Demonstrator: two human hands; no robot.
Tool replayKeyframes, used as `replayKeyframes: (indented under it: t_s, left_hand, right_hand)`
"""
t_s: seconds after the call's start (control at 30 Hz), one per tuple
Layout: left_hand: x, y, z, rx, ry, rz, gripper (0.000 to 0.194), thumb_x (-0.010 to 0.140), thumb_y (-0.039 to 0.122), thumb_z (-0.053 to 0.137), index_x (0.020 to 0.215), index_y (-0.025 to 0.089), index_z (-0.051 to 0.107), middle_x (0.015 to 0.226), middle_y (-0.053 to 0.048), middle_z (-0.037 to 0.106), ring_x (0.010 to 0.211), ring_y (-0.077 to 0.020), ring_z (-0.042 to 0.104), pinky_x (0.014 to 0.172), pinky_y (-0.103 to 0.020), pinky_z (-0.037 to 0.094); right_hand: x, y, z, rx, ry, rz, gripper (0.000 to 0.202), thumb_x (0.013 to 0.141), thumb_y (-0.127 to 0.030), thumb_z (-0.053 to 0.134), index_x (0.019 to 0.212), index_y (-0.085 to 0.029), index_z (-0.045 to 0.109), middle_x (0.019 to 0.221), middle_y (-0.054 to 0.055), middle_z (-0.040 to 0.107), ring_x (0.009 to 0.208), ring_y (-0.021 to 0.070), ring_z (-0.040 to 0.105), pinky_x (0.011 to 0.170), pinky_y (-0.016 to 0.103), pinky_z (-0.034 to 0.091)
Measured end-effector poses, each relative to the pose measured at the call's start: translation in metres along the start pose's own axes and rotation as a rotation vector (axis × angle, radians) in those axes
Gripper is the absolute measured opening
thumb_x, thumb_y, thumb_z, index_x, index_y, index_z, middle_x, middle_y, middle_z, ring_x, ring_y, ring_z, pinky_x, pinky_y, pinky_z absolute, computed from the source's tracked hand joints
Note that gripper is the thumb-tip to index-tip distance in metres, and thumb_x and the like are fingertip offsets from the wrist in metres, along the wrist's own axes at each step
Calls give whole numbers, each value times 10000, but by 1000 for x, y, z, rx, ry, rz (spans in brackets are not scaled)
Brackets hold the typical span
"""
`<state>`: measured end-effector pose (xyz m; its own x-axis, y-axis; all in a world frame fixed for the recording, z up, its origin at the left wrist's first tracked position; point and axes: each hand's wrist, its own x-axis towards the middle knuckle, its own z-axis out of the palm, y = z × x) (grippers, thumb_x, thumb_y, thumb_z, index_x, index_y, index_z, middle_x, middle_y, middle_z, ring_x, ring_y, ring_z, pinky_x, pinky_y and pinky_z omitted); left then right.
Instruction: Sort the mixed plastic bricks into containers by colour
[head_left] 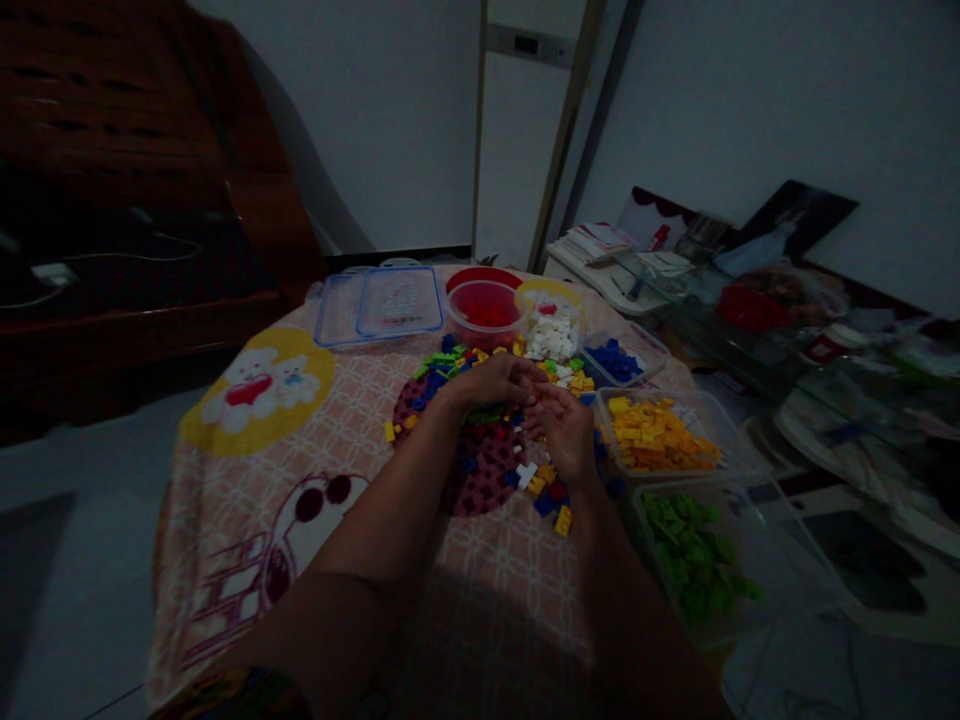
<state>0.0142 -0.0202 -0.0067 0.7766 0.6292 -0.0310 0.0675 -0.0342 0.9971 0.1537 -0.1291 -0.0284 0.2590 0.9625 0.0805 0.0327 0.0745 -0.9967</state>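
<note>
Nearest, at the person's right, green building bricks (694,555) lie in a clear box (772,545), yellow bricks (656,435) just beyond. The right hand (566,428) and left hand (501,383) meet, half curled, over mixed bricks (550,484) scattered about a maroon mat (484,492); I can't tell whether they grip one. Farther off sit blue bricks (615,360), white bricks (553,340), red bricks (487,316).

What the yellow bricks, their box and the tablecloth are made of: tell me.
Yellow bricks: probably hard plastic, from their even colour and blocky, moulded shapes; finish unclear in this dimness.
Box: likely smooth, clear plastic; its walls are see-through.
Tablecloth: seemingly matte fabric, since it drapes over the table's edge; fibre unclear.
</note>
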Motion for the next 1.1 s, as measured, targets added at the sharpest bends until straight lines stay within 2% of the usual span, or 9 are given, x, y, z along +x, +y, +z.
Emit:
replayKeyframes:
  t_s: [0.13,0.3,0.63,0.93,1.1]
  left_hand:
    - [1,0,2,-5,16,24,515,615,152,744,1120,59,703,721,-19,710,607,-108,624,597,-192,463]
    - [1,0,2,2,49,51,518,598,153,728,1107,57,716,665,10,677,570,-89,591,578,-180,442]
    - [0,2,1,-21,21,69,490,593,185,756,1070,75,741,652,-2,669,543,-102,586,558,-203,445]
    - [-1,5,3,-30,25,73,500,596,179,756,1085,79,727,649,9,674,559,-96,583,573,-197,451]
    - [0,8,4,-33,86,80,478,609,208,791,1059,63,718,627,-3,672,527,-98,580,555,-205,456]
  right_hand:
    - [-1,-2,0,17,-5,-16,369,747,-411,631,1028,-171,636,702,3,692,532,154,666,457,237,517]
    - [-1,-3,-1,17,-22,-25,416,763,-423,622,1080,-159,680,712,10,692,553,154,666,490,257,539]
    - [-5,-9,-2,77,-29,-8,428,752,-409,648,1078,-145,733,677,13,692,554,145,651,533,277,552]
    - [-2,-3,-1,121,-12,-22,418,764,-425,663,1082,-154,676,719,15,705,565,157,671,551,298,575]
    - [0,0,-2,103,59,-17,376,733,-465,714,954,-173,630,715,16,703,586,170,682,555,301,581]
